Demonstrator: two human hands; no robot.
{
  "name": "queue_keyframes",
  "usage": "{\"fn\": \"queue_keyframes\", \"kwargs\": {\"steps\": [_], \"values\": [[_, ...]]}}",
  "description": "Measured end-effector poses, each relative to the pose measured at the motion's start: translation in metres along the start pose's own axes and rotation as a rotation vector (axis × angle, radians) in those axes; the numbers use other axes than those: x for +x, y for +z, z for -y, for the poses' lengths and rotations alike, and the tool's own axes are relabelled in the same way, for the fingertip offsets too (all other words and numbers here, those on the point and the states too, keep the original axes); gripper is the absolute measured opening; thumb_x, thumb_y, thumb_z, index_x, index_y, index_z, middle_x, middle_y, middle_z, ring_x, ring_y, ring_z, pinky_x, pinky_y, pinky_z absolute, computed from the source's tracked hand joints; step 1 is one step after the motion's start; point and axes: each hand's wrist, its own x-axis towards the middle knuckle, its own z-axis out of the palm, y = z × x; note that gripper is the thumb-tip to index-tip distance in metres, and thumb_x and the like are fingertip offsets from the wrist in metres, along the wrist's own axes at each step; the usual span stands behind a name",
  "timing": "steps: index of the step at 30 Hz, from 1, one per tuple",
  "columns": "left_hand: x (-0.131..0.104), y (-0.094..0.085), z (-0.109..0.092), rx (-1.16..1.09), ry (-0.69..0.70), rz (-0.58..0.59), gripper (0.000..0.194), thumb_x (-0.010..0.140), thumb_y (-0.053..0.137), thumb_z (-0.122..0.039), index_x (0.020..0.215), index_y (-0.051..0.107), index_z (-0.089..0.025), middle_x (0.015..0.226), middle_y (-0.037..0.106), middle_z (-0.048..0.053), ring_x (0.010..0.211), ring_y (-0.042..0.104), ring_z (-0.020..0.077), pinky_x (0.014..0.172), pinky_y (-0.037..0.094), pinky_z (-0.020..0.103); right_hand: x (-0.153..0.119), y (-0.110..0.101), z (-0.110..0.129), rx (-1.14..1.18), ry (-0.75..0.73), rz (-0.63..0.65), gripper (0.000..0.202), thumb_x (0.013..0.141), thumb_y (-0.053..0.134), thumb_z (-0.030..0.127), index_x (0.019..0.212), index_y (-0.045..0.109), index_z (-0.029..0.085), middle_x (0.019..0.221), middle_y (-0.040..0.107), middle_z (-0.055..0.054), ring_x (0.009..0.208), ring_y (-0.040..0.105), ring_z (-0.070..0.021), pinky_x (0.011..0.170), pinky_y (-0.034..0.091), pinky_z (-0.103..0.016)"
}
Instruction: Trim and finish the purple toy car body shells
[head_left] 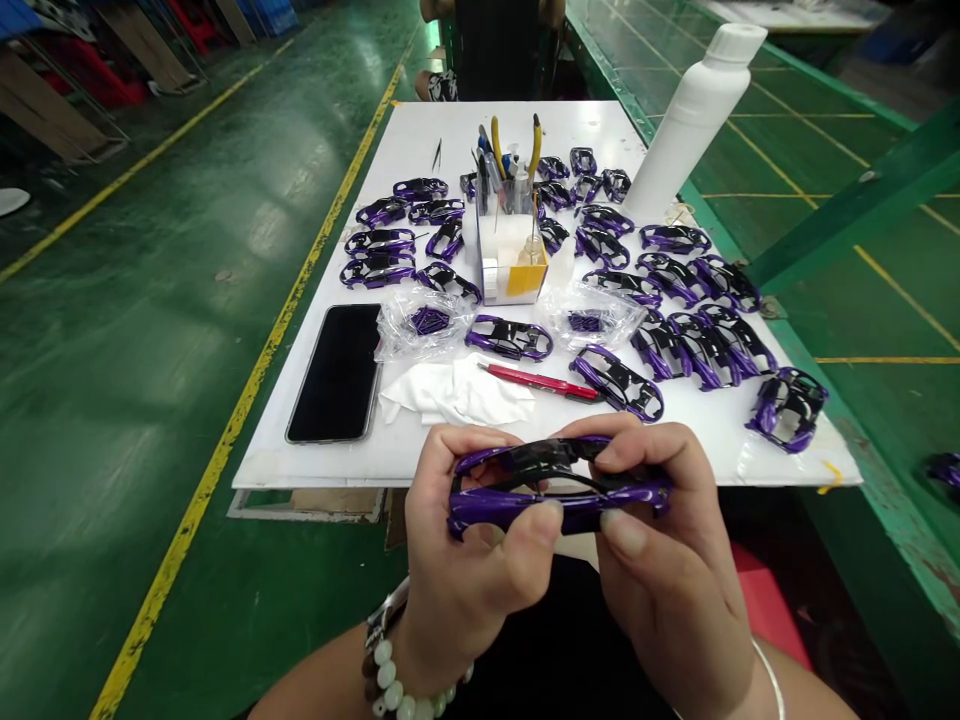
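Note:
Between my two hands, just past the near edge of the table, is a purple and black toy car body shell (555, 490), held sideways. My left hand (480, 540) grips its left end, thumb on the lower purple side and fingers behind. At the other end my right hand (667, 550) has its thumb against the lower edge and its index finger over the top. Beyond them lie a red pen-like tool (540, 382), a crumpled white cloth (457, 392) and another car shell (616, 384).
Many similar shells (705, 350) cover the white table (330, 465). Tools stand in a clear organizer (514, 255). Around it are a phone (335, 372), plastic bags with small purple parts (430, 320) and a tall white bottle (690, 125). A person (495, 50) sits beyond.

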Motion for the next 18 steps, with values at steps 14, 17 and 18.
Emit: {"fn": "queue_keyframes", "kwargs": {"steps": [14, 17, 18], "values": [[0.005, -0.012, -0.004, -0.060, -0.155, 0.126, 0.039, 0.071, 0.092, -0.032, 0.100, 0.066, -0.025, 0.090, 0.075, 0.001, 0.079, 0.072, 0.0151, 0.071, 0.060, 0.020, 0.007, -0.024, -0.003, -0.064, 0.009, 0.115, 0.012, 0.100, 0.063, 0.032, 0.111, 0.060, 0.031, 0.111, 0.064, -0.003, 0.093, 0.064, -0.0200, 0.079, 0.057, -0.030], [0.007, -0.016, -0.016, -0.034, -0.145, 0.184, 0.040, 0.071, 0.092, -0.030, 0.103, 0.068, -0.026, 0.092, 0.078, 0.002, 0.082, 0.076, 0.0173, 0.073, 0.061, 0.020, 0.010, -0.042, 0.005, -0.087, 0.096, 0.286, 0.045, 0.092, 0.074, 0.043, 0.131, 0.056, 0.032, 0.120, 0.067, -0.008, 0.103, 0.068, -0.0258, 0.085, 0.060, -0.037], [0.008, -0.017, -0.020, -0.017, -0.134, 0.220, 0.042, 0.070, 0.093, -0.029, 0.104, 0.069, -0.027, 0.092, 0.079, 0.002, 0.082, 0.077, 0.0179, 0.073, 0.062, 0.020, 0.010, -0.049, 0.008, -0.145, 0.106, 0.325, 0.053, 0.089, 0.078, 0.044, 0.136, 0.055, 0.031, 0.124, 0.066, -0.009, 0.108, 0.068, -0.0278, 0.089, 0.059, -0.040]]}}
